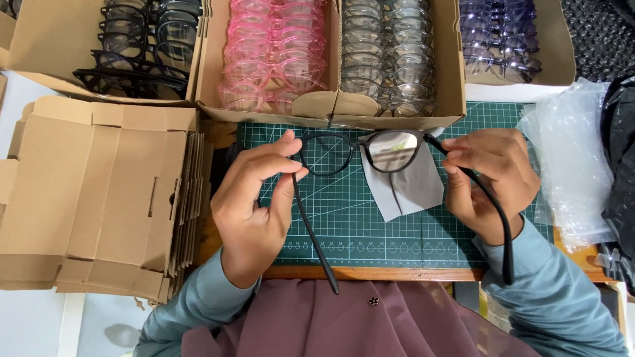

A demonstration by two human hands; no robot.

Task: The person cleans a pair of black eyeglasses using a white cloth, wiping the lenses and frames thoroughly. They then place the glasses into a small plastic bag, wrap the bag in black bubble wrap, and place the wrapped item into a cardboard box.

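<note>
Landmark: we place everything by the green cutting mat (397, 231) that lies on the worktop.
Black glasses: we hold a pair of black-framed glasses (360, 152) above the mat's far half, lenses facing us, both temples unfolded and pointing back toward our body.
Left hand: our left hand (254, 198) hovers over the mat's left edge; its grip is closed, thumb and fingertips pinching the frame at the left hinge.
Right hand: our right hand (493, 182) sits over the mat's right side; its grip is closed too, fingers curled round the right temple near its hinge.
Grey cloth: a grey wiping cloth (407, 188) lies on the mat, just behind and below the right lens.
Beyond the mat: a cardboard box holds pink frames (274, 53) and clear grey frames (387, 53); further left a box of black frames (142, 46), further right a box of purple-tinted frames (499, 39).
Left of the mat: a stack of flat folded cartons (92, 198).
Right of the mat: a heap of clear plastic bags (569, 165).
</note>
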